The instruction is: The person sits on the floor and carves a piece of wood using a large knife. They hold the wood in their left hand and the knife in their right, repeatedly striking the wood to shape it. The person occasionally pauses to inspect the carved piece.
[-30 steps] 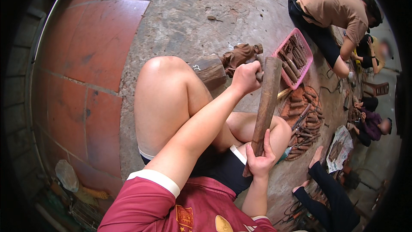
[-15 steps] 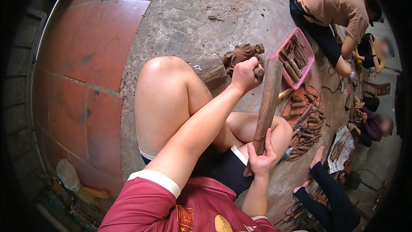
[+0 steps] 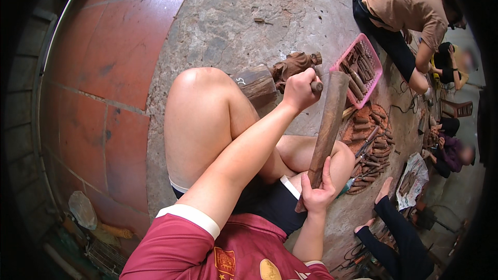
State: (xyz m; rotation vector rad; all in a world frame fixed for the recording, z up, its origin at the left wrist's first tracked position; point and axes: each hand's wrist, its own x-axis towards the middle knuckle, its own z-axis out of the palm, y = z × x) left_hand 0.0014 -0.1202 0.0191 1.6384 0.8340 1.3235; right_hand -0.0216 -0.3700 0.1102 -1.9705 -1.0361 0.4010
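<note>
A brown wooden carving (image 3: 295, 64) with a rough, uncarved block end (image 3: 257, 84) lies on the floor just beyond my bent knee. My left hand (image 3: 300, 92) is closed in a fist beside the carving, gripping a short wooden tool handle (image 3: 316, 87). The tool's working end is hidden behind the fist. In my right hand (image 3: 317, 193), by my lap, is the narrow end of a long wooden club (image 3: 328, 124). Its thick end points away from me, to the right of my left fist and apart from the carving.
A pink basket (image 3: 374, 84) of wooden-handled tools stands at the right, with a pile of similar tools (image 3: 371, 158) on reddish shavings nearer me. A person in a tan shirt (image 3: 402, 2) bends at the far right; others sit beyond. Red tiles (image 3: 122, 57) cover the left floor.
The club's thick end has tipped slightly to the right. Both hands keep their grips, and the view has shifted a little.
</note>
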